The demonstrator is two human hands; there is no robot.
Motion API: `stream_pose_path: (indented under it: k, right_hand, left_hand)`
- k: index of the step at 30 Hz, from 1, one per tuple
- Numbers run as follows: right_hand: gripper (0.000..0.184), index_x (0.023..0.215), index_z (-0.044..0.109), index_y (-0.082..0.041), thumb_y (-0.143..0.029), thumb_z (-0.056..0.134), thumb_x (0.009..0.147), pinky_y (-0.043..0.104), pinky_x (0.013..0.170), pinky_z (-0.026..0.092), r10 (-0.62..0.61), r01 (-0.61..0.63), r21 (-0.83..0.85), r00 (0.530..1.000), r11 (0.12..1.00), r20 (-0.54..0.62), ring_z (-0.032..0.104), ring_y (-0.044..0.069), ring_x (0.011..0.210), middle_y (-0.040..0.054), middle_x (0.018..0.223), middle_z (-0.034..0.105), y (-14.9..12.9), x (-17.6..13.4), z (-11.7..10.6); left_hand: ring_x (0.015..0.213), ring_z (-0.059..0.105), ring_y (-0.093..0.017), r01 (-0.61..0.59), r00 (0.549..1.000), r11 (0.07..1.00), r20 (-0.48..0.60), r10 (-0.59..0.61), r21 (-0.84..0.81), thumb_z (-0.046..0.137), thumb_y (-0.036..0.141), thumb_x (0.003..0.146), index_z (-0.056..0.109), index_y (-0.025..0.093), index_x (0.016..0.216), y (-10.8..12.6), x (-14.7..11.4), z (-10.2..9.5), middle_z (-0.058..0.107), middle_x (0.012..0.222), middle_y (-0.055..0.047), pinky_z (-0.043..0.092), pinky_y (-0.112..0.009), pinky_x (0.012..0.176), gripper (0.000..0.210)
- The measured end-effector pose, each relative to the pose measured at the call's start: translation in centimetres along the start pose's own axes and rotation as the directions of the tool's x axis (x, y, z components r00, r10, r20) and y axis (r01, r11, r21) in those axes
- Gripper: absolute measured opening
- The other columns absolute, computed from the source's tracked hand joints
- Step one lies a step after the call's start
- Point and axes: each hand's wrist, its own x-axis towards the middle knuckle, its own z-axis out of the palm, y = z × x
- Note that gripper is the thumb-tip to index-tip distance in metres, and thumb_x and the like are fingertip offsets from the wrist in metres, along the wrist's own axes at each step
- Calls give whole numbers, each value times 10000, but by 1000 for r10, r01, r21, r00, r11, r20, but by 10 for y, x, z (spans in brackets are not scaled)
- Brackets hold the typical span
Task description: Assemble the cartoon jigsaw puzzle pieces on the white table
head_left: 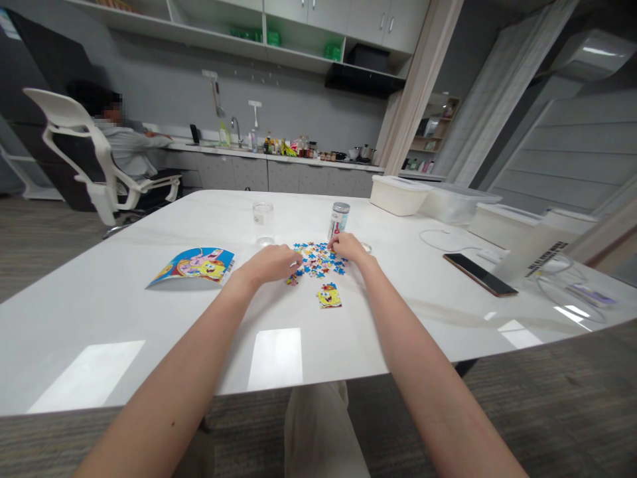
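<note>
A loose pile of jigsaw puzzle pieces [318, 260], mostly blue, yellow and red, lies on the white table. My left hand [275, 263] is at the pile's left edge, fingers curled together; whatever they hold is hidden. At the upper right of the pile is my right hand [348, 246], its fingers bent and pinched down among the pieces, too small to show what is in them. Nearer to me sits a joined puzzle section [329, 296] with a yellow cartoon face. To the left lies a curved picture sheet [196, 265] with cartoon figures.
Behind the pile stand a clear jar [263, 222] and a lidded printed can [339, 219]. On the right are a dark phone-like slab [480, 274], cables and white storage bins [401, 196]. A person [132, 146] sits in an office chair at the far left.
</note>
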Motion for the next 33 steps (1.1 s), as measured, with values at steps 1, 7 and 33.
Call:
stream_pose_path:
  k: [1, 7, 33]
  right_hand:
    - [316, 868, 771, -184, -100, 481, 774, 204, 799, 455, 0, 0, 2, 1000, 1000, 2, 661, 170, 907, 56, 926, 750, 0, 0, 0]
    - [316, 883, 770, -177, -104, 481, 777, 193, 782, 456, 1, -1, 10, 1000, 1000, 13, 664, 161, 891, 54, 925, 751, 0, 0, 1]
    - [304, 862, 770, -172, -86, 491, 782, 188, 760, 452, 7, -8, 30, 1000, 1000, 28, 664, 162, 876, 55, 901, 750, -1, 0, 0]
  left_hand:
    - [799, 660, -226, 19, 1000, 1000, -9, -19, 11, 453, 234, 879, 717, 232, 949, -4, -1, 0, 712, 818, -82, 443, -303, 715, 273]
    - [817, 634, -221, 58, 998, 994, -5, -59, -97, 637, 486, 788, 744, 242, 842, -21, -9, -6, 707, 789, -56, 427, -284, 727, 272]
    - [595, 533, -123, 4, 989, 950, 144, 44, -312, 604, 335, 698, 740, 195, 842, -17, -12, -11, 618, 677, -1, 371, -234, 563, 243]
